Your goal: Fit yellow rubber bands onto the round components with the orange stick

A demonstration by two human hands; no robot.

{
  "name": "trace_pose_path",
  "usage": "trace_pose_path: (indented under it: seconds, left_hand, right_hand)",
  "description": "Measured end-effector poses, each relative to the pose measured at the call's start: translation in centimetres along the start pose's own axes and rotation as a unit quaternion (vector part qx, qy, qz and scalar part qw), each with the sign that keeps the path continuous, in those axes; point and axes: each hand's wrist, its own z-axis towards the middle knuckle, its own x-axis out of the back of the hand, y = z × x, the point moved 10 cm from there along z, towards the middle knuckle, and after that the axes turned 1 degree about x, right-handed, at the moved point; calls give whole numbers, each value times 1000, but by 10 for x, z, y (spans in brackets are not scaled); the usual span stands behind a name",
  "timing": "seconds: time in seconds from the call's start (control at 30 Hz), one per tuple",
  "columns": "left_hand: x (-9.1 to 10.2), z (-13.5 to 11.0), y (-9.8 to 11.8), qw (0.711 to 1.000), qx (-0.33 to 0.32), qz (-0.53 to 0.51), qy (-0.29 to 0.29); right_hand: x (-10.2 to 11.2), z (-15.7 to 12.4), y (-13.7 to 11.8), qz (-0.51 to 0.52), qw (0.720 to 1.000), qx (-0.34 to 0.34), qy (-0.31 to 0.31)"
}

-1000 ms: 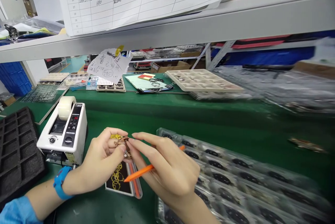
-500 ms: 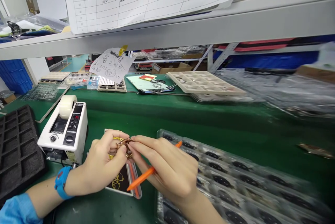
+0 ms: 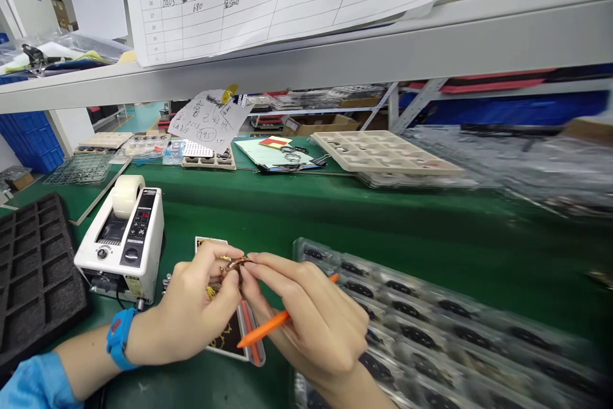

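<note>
My left hand (image 3: pixel 191 313) and my right hand (image 3: pixel 311 319) meet over the green table (image 3: pixel 383 230), fingertips pinched together on a small copper-coloured metal part (image 3: pixel 235 263). An orange pen (image 3: pixel 282 319) lies tucked in my right hand's fingers, pointing down-left. Under the hands sits a black card with gold pattern (image 3: pixel 225 332) in a clear sleeve. A blue band (image 3: pixel 117 337) is on my left wrist.
A white tape dispenser (image 3: pixel 122 237) stands to the left, beside a black foam tray (image 3: pixel 33 275). Clear blister trays with dark parts (image 3: pixel 431 339) fill the right foreground. A beige compartment tray (image 3: pixel 378 150), papers and a shelf (image 3: pixel 335 45) lie beyond.
Both hands have sunk slightly toward the card, still pinching the small part. The view has shifted a little to the left; the table objects stay put.
</note>
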Motion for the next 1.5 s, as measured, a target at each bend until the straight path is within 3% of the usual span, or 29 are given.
trace_pose_path:
  seconds: [0.27, 0.43, 0.5, 0.6, 0.67, 0.73, 0.83, 0.9, 1.1, 1.23, 1.5]
  left_hand:
    - [4, 1, 0, 1000, -3, -11, 10]
    - [8, 10, -11, 991, 56, -113, 37]
    - [8, 16, -16, 982, 77, -171, 36]
    - [7, 22, -19, 971, 99, -217, 15]
    - [7, 24, -20, 968, 111, -225, 6]
    - [7, 24, -20, 966, 122, -229, 3]
    - [5, 24, -20, 963, 124, -238, -9]
    - [1, 24, -19, 960, 126, -248, -29]
    - [-4, 21, -22, 958, 145, -239, -64]
    - [-5, 22, -19, 964, 132, -217, -76]
    - [-5, 22, -21, 964, 138, -212, -82]
  right_hand:
    - [0, 3, 5, 28, 999, -24, 1]
    - [3, 2, 3, 28, 999, -18, 16]
    - [7, 1, 11, 53, 997, -48, 19]
    - [14, -3, 40, 97, 981, -169, 19]
    - [7, -6, 59, 141, 958, -246, -28]
    - [-13, -9, 66, 209, 927, -285, -124]
    - [-40, -15, 59, 294, 873, -291, -257]
    - [-48, -18, 51, 325, 851, -283, -302]
    - [-51, -21, 35, 334, 842, -242, -347]
    - [-59, -30, 28, 345, 814, -250, -393]
    - [-70, -39, 34, 397, 784, -320, -353]
